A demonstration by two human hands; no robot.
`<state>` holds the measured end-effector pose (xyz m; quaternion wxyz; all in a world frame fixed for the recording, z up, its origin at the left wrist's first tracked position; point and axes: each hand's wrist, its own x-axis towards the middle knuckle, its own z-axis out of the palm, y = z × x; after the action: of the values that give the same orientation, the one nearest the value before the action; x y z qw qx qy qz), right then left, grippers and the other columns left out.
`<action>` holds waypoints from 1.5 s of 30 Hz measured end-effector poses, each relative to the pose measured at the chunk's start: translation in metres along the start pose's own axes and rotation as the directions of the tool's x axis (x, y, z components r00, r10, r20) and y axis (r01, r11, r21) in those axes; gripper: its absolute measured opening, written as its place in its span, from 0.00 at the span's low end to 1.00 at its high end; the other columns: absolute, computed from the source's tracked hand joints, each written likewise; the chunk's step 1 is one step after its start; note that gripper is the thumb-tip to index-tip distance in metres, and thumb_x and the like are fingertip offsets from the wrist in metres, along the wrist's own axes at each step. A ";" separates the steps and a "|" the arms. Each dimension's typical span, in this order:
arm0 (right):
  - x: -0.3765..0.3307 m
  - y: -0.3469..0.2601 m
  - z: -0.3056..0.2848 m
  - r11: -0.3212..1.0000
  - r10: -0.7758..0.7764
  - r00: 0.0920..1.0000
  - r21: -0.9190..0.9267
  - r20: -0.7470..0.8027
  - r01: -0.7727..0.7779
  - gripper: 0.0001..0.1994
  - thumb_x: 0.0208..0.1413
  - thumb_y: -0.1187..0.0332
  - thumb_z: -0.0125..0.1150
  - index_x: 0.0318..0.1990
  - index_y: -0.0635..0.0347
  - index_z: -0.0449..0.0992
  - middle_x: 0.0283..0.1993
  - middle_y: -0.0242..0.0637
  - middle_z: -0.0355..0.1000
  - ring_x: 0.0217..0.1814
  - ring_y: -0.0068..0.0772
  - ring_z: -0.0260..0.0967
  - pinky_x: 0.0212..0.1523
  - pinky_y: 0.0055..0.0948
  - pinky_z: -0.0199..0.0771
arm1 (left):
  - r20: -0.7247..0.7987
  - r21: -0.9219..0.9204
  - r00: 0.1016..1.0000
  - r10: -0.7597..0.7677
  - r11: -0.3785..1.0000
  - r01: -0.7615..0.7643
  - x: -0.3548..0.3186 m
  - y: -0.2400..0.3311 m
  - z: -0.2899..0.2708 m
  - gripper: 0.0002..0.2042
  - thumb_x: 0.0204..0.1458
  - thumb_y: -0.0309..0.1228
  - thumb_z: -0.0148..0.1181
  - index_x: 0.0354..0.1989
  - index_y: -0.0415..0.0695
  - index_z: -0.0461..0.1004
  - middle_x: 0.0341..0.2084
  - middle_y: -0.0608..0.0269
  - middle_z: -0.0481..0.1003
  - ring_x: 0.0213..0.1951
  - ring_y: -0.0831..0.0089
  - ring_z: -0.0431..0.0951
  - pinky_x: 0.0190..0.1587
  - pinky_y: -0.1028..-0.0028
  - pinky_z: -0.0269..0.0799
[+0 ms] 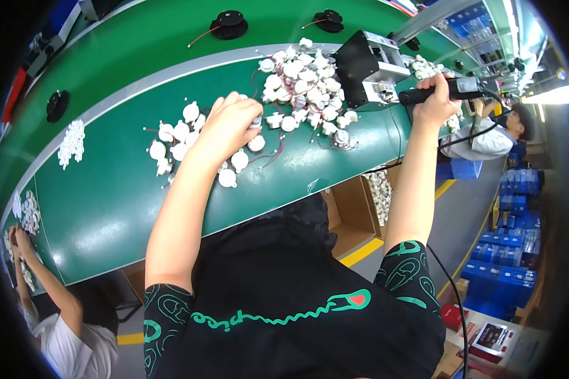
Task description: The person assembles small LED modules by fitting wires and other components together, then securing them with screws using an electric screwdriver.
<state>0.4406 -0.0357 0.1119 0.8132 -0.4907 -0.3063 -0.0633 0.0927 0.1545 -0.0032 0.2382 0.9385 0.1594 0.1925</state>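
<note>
Left hand point(229, 123): fingers pinching small white part point(256, 121); wired-component heap point(305, 82) just right of them, this hand nearer. Right hand point(436, 106): fingers clamped round black corded tool point(413, 96), long axis crosswise.

The wearer's left hand point(226, 123) and right hand point(435, 101) are counted as two, with one tool point(463, 87) and one machine point(360, 69). Three black reels point(231, 26) point(330, 21) point(57, 106) are clearly seen; those beyond the machine are too hidden to be numbered. Two co-workers point(79, 338) point(487, 143) are seen. The white parts point(307, 75) are piled too densely to be counted.
</note>
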 end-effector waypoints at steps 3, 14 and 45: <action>0.002 0.009 0.011 1.000 -0.016 1.000 0.018 0.025 0.016 0.07 0.55 0.82 0.60 0.38 0.64 0.69 0.24 0.38 0.68 0.19 0.30 0.66 0.22 0.32 0.70 | -0.088 -0.050 0.992 0.085 0.995 -0.089 0.001 -0.006 0.009 0.15 0.41 0.24 0.71 0.36 0.41 0.72 0.36 0.59 0.78 0.44 0.56 0.75 0.50 0.57 0.68; -0.026 0.017 0.009 0.989 -0.023 0.999 -0.144 0.044 0.030 0.08 0.51 0.83 0.60 0.36 0.66 0.68 0.23 0.41 0.70 0.21 0.33 0.69 0.27 0.33 0.74 | -0.074 -0.306 0.997 0.023 0.951 -0.045 0.000 -0.003 0.005 0.13 0.48 0.24 0.69 0.40 0.41 0.71 0.42 0.59 0.71 0.41 0.57 0.78 0.41 0.61 0.75; -0.134 -0.026 0.102 0.899 0.150 0.861 0.296 0.487 -0.324 0.08 0.56 0.82 0.56 0.40 0.61 0.68 0.27 0.38 0.69 0.23 0.32 0.66 0.27 0.36 0.72 | -0.046 -0.249 0.995 0.084 0.964 -0.093 0.000 -0.019 0.015 0.16 0.44 0.26 0.73 0.41 0.36 0.77 0.36 0.53 0.77 0.40 0.54 0.79 0.43 0.62 0.76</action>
<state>0.2781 0.0105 0.0902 0.7980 -0.3653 -0.4293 0.2133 0.0952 0.1641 -0.0251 0.3431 0.9036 0.0957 0.2381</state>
